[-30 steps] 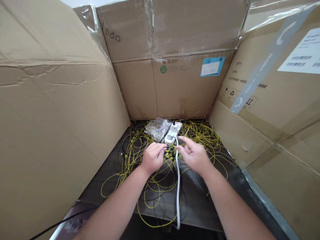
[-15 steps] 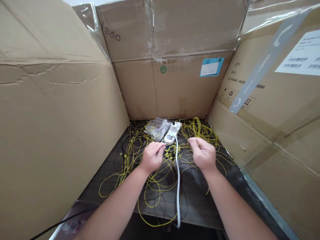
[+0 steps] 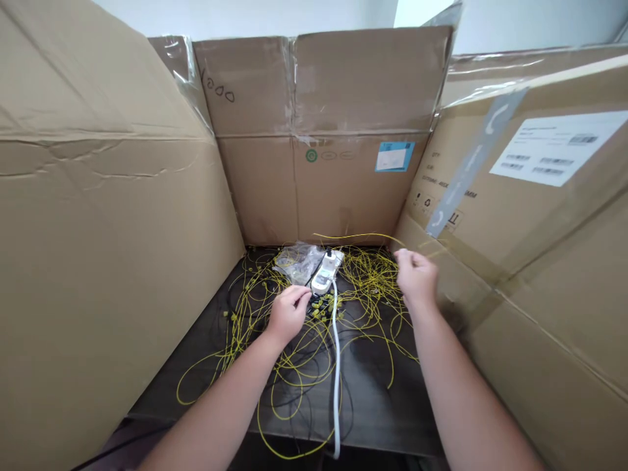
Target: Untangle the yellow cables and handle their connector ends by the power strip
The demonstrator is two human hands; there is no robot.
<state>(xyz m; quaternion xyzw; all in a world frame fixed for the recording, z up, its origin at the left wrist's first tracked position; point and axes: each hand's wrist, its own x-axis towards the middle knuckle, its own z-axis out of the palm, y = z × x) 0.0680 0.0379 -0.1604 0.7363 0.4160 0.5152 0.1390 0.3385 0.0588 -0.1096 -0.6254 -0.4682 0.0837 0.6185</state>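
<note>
My right hand (image 3: 417, 276) is raised at the right, near the cardboard wall, its fingers pinched on a thin yellow wire (image 3: 363, 235). One stretch of that wire arches leftward in the air from the fingertips. My left hand (image 3: 288, 314) is closed in a pinch just left of the white power strip (image 3: 324, 273); what its fingertips hold is too small to make out. Beside it lies a small heap of yellow and black pieces (image 3: 324, 306). Loose yellow wires (image 3: 370, 278) are heaped behind and left of my right hand.
Cardboard walls (image 3: 265, 190) enclose the dark tabletop (image 3: 377, 418) on three sides. A white cord (image 3: 336, 373) runs from the power strip over the front edge. A crumpled clear plastic bag (image 3: 298, 261) lies behind my left hand. More yellow wires (image 3: 235, 327) tangle at the left.
My right hand has moved up and to the right, and a yellow wire now stretches from it. The yellow coil at the back right has come loose. The view has tilted up.
</note>
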